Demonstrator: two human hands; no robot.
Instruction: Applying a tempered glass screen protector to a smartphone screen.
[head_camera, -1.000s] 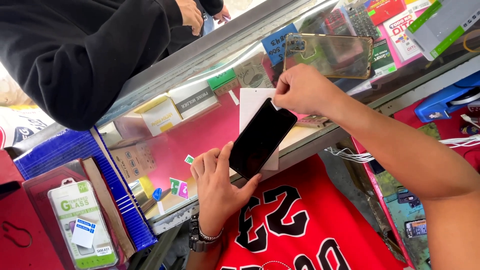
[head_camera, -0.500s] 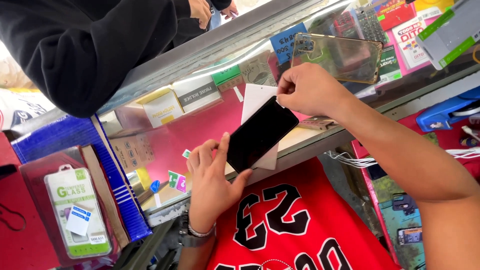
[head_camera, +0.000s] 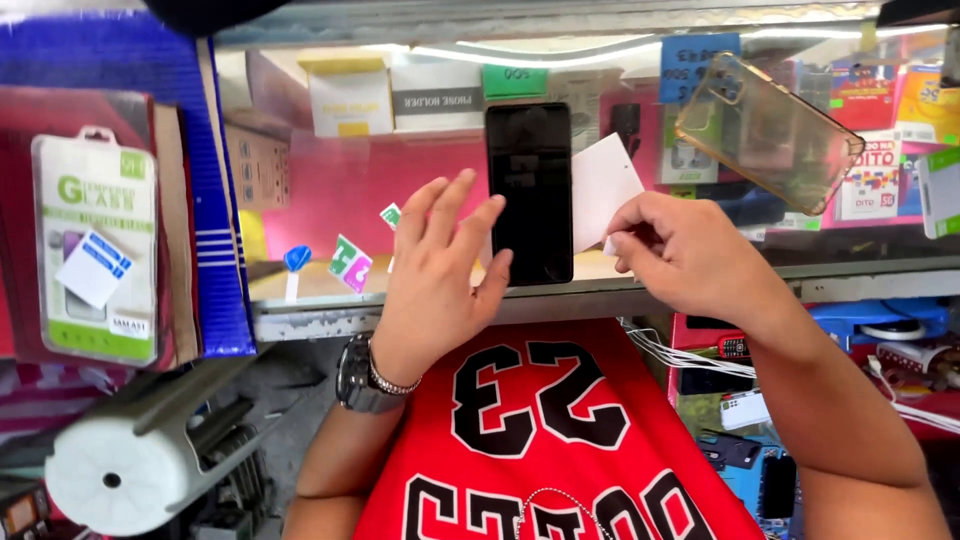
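A black phone (head_camera: 530, 190) stands upright in front of a glass display counter (head_camera: 420, 310). My left hand (head_camera: 435, 275) supports its lower left edge with fingers spread; a metal watch sits on that wrist. My right hand (head_camera: 675, 250) pinches the lower corner of a white rectangular sheet (head_camera: 600, 190) that sits just behind the phone's right edge. A clear yellowish phone case (head_camera: 765, 130) lies tilted on the counter glass, above my right hand.
Inside the counter are small boxes (head_camera: 350, 100) and coloured stickers (head_camera: 350, 262) on a pink lining. A packaged tempered glass protector (head_camera: 95, 250) hangs at left. A white roll (head_camera: 130, 460) lies lower left. Cables and phones (head_camera: 750, 410) fill the lower right.
The view has tipped level and closer. The phone has turned from slanted to upright, and the white sheet now shows at its right side. The person in black has left view.
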